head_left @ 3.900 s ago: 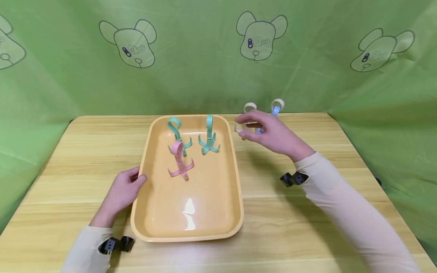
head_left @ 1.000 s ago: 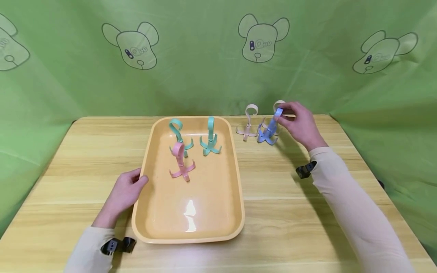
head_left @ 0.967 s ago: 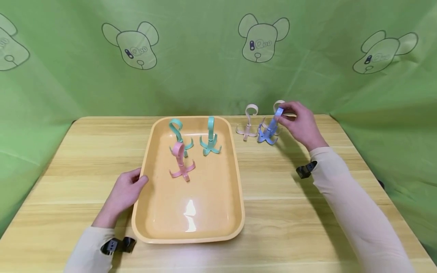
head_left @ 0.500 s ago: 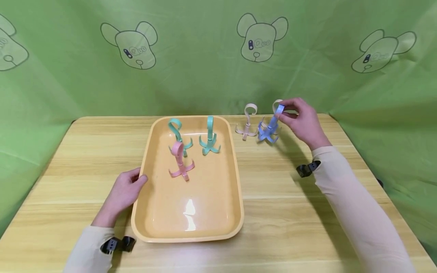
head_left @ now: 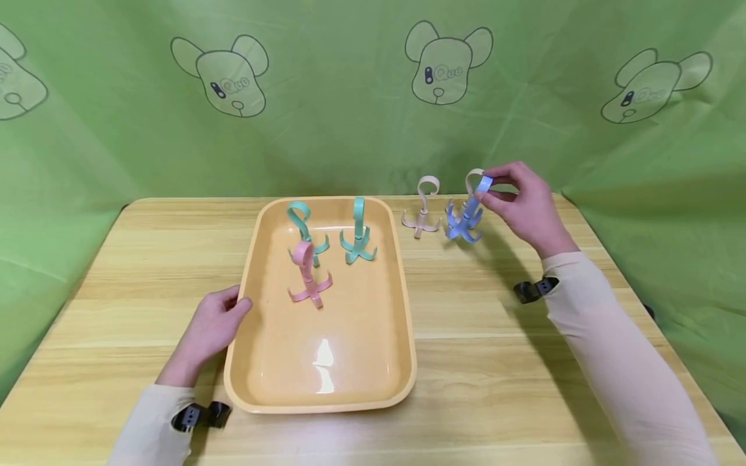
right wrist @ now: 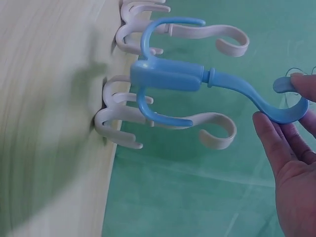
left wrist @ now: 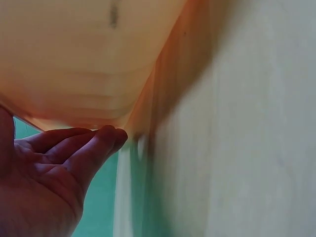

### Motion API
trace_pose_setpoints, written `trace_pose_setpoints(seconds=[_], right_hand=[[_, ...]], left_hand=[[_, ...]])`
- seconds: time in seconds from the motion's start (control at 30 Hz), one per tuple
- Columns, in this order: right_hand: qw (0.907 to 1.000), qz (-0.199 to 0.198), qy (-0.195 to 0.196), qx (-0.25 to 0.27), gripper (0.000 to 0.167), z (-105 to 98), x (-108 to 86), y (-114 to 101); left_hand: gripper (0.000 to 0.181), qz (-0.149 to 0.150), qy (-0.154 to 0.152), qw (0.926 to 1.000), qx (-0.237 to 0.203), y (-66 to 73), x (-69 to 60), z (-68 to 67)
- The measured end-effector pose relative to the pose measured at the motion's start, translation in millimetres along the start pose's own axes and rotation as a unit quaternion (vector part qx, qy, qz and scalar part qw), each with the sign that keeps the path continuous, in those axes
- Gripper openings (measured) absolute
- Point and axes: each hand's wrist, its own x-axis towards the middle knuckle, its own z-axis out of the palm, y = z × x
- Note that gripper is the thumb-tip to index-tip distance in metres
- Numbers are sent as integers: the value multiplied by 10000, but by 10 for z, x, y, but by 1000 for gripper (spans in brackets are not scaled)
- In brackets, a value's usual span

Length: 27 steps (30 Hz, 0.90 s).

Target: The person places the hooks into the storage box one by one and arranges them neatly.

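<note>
In the head view my right hand [head_left: 527,207] pinches the curled top of a blue hook [head_left: 464,221], whose prongs hang at the lower end. The right wrist view shows this blue hook [right wrist: 170,75] off the table, with fingers of my right hand [right wrist: 294,158] around its curl. Two pale hooks stand beside it, one at the left [head_left: 422,220] and one partly behind the blue hook [head_left: 473,176]. My left hand [head_left: 211,327] holds the left rim of the orange tray [head_left: 320,409]; in the left wrist view the left hand [left wrist: 64,168] has its fingers beneath the tray [left wrist: 84,59].
Inside the tray stand two green hooks [head_left: 358,246] [head_left: 300,220] toward the back and one pink hook [head_left: 310,288] in front of them. A green curtain [head_left: 338,142] with printed bear heads hangs behind the wooden table [head_left: 478,375].
My right hand, earlier over the pale hooks, has come to grip the blue hook and has moved it slightly right and up. My left hand stays at the tray.
</note>
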Motion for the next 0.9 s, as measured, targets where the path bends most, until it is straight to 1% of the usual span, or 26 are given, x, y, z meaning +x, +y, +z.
trace_pose_setpoints(seconds=[0.17,0.33,0.47,0.7,0.9], right_hand=[[9996,-103,90,230,40,-14,-22,-77],[9979,-190,242,563,40,-65,-74,-186],[9972,-251,272,652,39,-102,-124,-251],[9966,-459,318,598,37,-124,-177,-287],[9939,-543,443,850,40,-134,-194,-331]], left_hand=[[40,-72,3,9998,158,-1,-21,-32],[40,-50,-28,9999,90,11,-26,-39],[39,-46,-41,9999,102,12,-20,-28],[40,-1,-26,9999,154,-2,-7,-15],[38,-39,-42,9999,98,-7,18,2]])
